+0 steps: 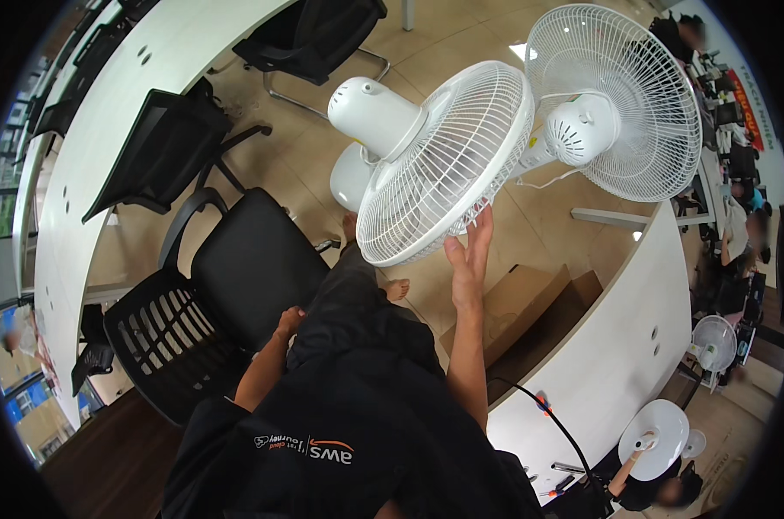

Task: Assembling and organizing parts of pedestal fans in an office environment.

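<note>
A white fan stands tilted in front of me, its round wire guard turned partly toward me and its motor housing to the left. My right hand reaches up to the guard's lower rim, with the thumb and fingers set around its edge. My left hand is low beside my thigh by a black office chair, its fingers curled into a loose fist. Directly behind and to the right is a second white fan, its motor housing facing me. No hand touches that one.
The black office chair stands close on my left. An open cardboard box lies on the floor at right, beside a white curved table carrying a black cable and tools. Another person holds a white round part at lower right.
</note>
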Demonstrator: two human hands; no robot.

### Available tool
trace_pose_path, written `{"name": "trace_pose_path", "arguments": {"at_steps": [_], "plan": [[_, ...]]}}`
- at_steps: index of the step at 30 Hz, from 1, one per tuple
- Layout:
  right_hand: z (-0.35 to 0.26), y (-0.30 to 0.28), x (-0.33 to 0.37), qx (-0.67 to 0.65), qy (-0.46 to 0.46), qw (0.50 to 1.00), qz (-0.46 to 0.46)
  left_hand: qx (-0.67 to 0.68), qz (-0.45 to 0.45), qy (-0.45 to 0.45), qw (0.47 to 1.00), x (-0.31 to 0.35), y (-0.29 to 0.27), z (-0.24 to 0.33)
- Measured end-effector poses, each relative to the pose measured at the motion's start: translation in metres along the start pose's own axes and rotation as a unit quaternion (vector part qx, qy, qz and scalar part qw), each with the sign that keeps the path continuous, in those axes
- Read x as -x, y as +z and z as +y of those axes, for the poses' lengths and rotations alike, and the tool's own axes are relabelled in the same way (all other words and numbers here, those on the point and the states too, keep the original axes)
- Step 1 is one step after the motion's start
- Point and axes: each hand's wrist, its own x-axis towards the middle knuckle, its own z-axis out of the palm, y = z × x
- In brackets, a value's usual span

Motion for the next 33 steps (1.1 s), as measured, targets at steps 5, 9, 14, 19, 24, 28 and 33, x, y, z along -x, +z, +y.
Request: {"name": "trace_pose_path", "arguments": {"at_steps": [5,9,14,19,24,28,33], "plan": [[-0.006,0.01,-0.008,-0.061,0.012,0.998,-0.015,0.019,0.063,0.173,0.983,-0.07,0.011,-0.023],[-0.011,0.025,-0.009,-0.063,-0.004,0.997,0.036,-0.087,-0.028,0.081,0.992,-0.104,-0.038,0.019],[-0.045,0.033,-0.021,0.02,-0.049,0.989,0.141,-0.041,-0.022,0.117,0.992,-0.122,-0.116,0.134],[-0.068,0.037,-0.041,0.153,0.012,0.954,0.259,0.086,0.075,0.112,0.987,-0.209,-0.128,0.209],[-0.098,0.042,-0.064,0.215,0.11,0.913,0.328,0.648,-0.184,-0.102,0.732,-0.227,-0.141,0.315],[-0.1,0.017,-0.063,0.306,0.135,0.894,0.298,0.739,-0.273,-0.142,0.6,-0.209,-0.157,0.354],[-0.104,0.04,-0.069,0.411,0.185,0.779,0.437,0.804,-0.322,-0.116,0.486,-0.2,-0.182,0.378]]}}
